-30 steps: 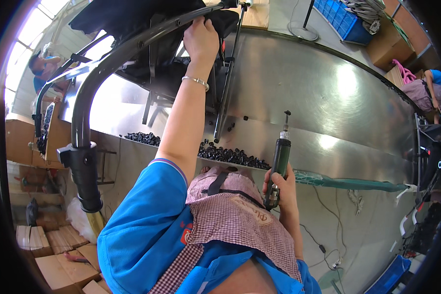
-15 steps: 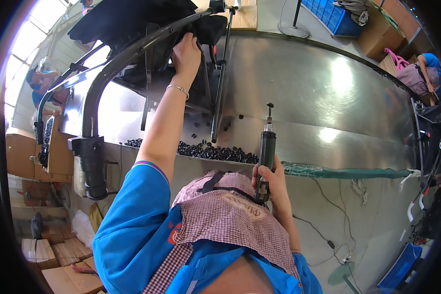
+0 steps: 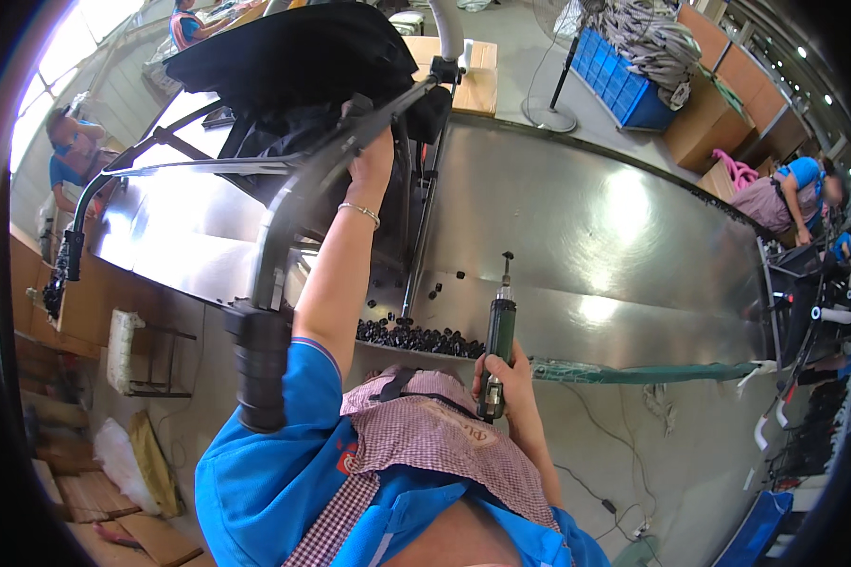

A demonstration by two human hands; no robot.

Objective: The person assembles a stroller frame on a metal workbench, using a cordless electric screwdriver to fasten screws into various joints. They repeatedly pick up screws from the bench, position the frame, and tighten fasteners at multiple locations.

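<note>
A folding frame of dark tubes (image 3: 279, 203) with black fabric (image 3: 293, 66) and curved handles, like a stroller, stands on the metal-topped table (image 3: 577, 189). My left hand (image 3: 376, 156) reaches in among its tubes, beside the fabric. A tube crosses in front of that hand, and its fingers are hidden. One black handle grip (image 3: 260, 364) hangs over the near edge, close to my left arm. In my right hand (image 3: 512, 378) is a green and black electric screwdriver (image 3: 502, 331), held upright, with a small dark piece at its tip.
Several small black plastic parts (image 3: 425, 338) lie piled along the table's near edge. Green wrapping (image 3: 624, 371) covers that edge farther right. Cables (image 3: 591, 487) trail over the floor. Co-workers stand at far left and right (image 3: 794, 198). A blue crate (image 3: 615, 80) stands behind the table.
The near handle has swung to the right and is blurred. My left hand has gone lower and behind a tube. The screwdriver stays in my right hand, slightly lower in view; the whole view has shifted.
</note>
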